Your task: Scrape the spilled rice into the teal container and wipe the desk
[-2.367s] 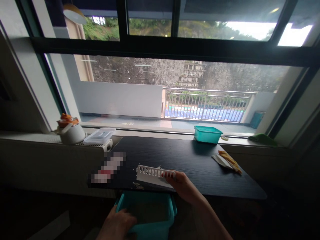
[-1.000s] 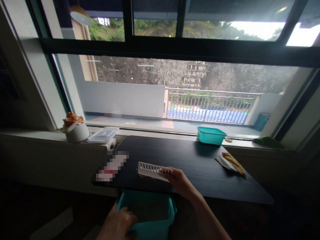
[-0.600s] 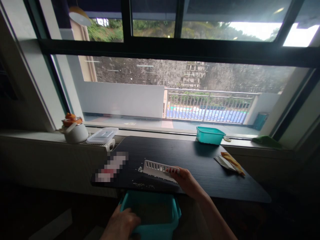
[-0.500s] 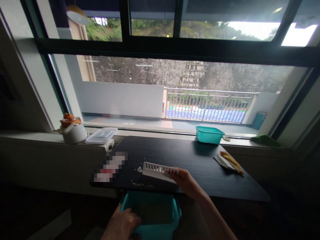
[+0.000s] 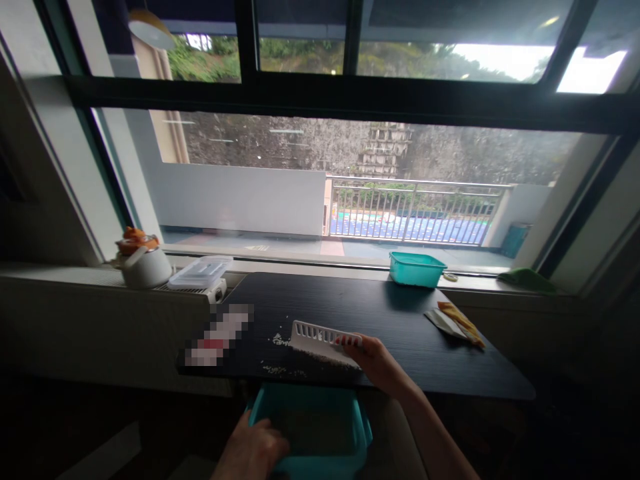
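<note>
Right hand (image 5: pixel 375 360): fingers closed around the right end of a white slotted piece (image 5: pixel 320 344), some of them showing through its slots. The grip at one end leaves most of the piece's length free. It stands tilted over the dark surface (image 5: pixel 350 300), slots uppermost, lower edge at or very near the top; exact contact cannot be told. The slots probably double as a finger-hold, which would explain the grip.

Small pale grains (image 5: pixel 280 340) lie just left of the piece, more along its lower edge, and a thin scatter close to the surface's near edge. The solid part of the piece faces the near side, presumably the better part for moving loose grains.

Left hand (image 5: pixel 256 445): fingers hooked over the left rim of a teal bin (image 5: pixel 320 463), holding it; fingertips in shadow. Bin sits below the near edge of the surface, mouth up, directly under the scatter. Judgement: placed so that whatever drops over the edge would land inside. Its contents are too dark to identify.

Farther off: a second teal container (image 5: pixel 417 271) at the far edge by the window, a yellow packet (image 5: pixel 463 325) at the right side, both well apart from the grains, likely leaving working room. Blurred-out item (image 5: pixel 220 335) at left: cannot identify.
</note>
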`<state>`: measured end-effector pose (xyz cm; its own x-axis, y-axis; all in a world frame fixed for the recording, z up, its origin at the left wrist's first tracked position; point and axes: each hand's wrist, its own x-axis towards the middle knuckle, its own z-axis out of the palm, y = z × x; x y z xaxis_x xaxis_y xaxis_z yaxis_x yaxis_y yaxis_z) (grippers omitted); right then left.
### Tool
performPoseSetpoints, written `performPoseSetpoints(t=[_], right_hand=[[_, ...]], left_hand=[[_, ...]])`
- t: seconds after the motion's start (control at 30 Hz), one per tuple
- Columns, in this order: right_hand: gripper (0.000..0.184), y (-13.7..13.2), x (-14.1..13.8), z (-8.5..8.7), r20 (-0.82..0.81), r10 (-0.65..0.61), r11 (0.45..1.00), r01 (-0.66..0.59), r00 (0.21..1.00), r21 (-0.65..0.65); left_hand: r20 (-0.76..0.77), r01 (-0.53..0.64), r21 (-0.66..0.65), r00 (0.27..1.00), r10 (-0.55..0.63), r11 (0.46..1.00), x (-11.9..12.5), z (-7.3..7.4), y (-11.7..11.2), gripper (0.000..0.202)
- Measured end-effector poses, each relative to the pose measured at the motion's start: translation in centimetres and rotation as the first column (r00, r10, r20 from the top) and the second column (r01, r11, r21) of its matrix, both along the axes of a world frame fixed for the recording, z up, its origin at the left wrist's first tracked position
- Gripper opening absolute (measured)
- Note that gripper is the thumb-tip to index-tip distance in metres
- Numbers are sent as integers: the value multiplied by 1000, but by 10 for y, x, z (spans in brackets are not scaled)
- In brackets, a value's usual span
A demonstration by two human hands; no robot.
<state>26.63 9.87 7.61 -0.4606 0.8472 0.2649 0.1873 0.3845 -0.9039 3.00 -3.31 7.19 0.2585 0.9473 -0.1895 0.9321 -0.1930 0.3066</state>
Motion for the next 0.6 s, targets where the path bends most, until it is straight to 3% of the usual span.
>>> performPoseSetpoints(t=[0.2,0.6], right_hand=[[38,-15,-1,5,-10,99,993,-99,995,-62],[34,-21,25,6,-8,23,997,-24,1000,-72]], left_hand=[[-34,49,-17,998,-50,999,9,0,4,8],[-29,171,20,985,-170,985,23,-11,12,7]])
